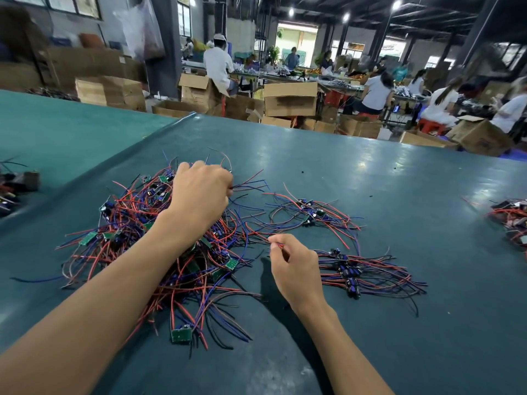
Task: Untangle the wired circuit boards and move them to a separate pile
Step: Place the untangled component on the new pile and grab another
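Observation:
A big tangled heap of small green circuit boards with red, blue and black wires [122,223] lies on the dark green table [399,195]. My left hand [199,195] reaches over the heap's far side and grips a bunch of wires there. My right hand [293,266] is just right of the heap and pinches a red wire between thumb and forefinger. Two smaller separate piles lie to the right: one far [310,213], one near [359,273]. A single board [181,334] lies at the heap's near edge.
More wired boards sit at the right edge [513,220] and on the neighbouring table at the left edge [14,186]. Beyond the table's far edge stand cardboard boxes [289,98] and several seated people at benches.

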Tool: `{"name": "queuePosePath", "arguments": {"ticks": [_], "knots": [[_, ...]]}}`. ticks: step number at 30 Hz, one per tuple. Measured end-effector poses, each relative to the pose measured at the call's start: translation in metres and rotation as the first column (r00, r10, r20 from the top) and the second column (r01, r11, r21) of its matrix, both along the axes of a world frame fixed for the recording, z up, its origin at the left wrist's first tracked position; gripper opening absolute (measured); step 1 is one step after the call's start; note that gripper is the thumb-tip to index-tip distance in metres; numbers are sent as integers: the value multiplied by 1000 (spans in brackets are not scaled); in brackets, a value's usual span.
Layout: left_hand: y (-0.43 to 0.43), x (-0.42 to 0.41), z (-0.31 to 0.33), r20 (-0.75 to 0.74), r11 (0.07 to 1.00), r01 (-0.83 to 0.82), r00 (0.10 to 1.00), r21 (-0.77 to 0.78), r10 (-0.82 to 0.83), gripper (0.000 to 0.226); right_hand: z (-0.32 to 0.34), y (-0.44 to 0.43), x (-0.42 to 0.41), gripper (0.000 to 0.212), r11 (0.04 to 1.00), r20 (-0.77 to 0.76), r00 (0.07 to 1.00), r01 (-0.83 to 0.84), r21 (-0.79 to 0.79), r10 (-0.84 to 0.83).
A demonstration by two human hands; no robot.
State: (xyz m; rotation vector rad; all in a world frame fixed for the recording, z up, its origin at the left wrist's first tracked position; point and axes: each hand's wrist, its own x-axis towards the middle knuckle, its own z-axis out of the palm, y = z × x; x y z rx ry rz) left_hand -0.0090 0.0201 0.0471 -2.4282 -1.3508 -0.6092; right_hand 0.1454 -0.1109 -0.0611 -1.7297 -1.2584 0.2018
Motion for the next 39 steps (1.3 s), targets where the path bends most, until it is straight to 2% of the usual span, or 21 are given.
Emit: {"name": "queuePosePath", "arguments": {"ticks": [2,5,8,10,11,12,13,16,18,20,22,27,28,30,32,35,39], "knots": [[-6,1,8,26,998,65,998,1,-65,16,0,-1,-1,15,1000,57,998,-6,-3,6],[-8,-3,18,119,981,156,983,-112,-143,15,-1,-2,-2,16,1000,112,994,-15,8,14],[-2,-15,28,140,877,253,967,-409,-213,17,-1,-2,-4,15,999,125,992,-12,38,7],[1,-23,33,-8,801,176,975,-572,-220,32,-1,-2,-3,14,998,133,991,-15,53,8],[3,-26,33,-117,806,101,972,-583,-206,41,-1,-2,-2,13,998,131,991,-14,55,7],[5,-28,31,-199,830,49,961,-556,-191,45,-2,-2,-1,13,998,125,992,-12,54,5],[6,-30,29,-222,852,51,956,-521,-193,45,-2,-2,0,13,999,121,993,-8,52,1],[10,-33,13,-138,866,118,968,-486,-209,45,-3,0,0,13,999,122,993,-13,32,9],[13,-34,1,-222,896,-32,972,-442,-75,50,-3,1,0,13,999,138,990,-33,12,31],[17,-37,-10,-265,873,-200,961,-445,85,41,-4,1,0,12,999,140,989,-47,12,44],[22,-38,-14,-279,847,-250,952,-469,127,30,-5,0,0,13,998,129,990,-59,29,55],[22,-35,-18,-172,914,-189,976,-359,134,14,-3,-1,0,13,998,119,991,-65,-1,64],[21,-35,-20,-141,921,-176,981,-347,135,20,-3,-1,1,13,998,116,991,-67,-11,68],[22,-33,-24,-121,955,-132,987,-264,102,47,-2,-1,1,14,997,100,992,-70,-20,71],[21,-31,-27,-175,984,-6,984,-176,-25,58,-2,-1,1,15,997,90,993,-73,-24,75],[16,-24,-28,-351,989,77,929,-129,-118,40,-3,-1,1,16,997,93,993,-71,-34,74],[13,-13,-30,-446,990,120,884,-78,-142,28,-4,-1,0,17,996,99,992,-77,-38,81]]}}
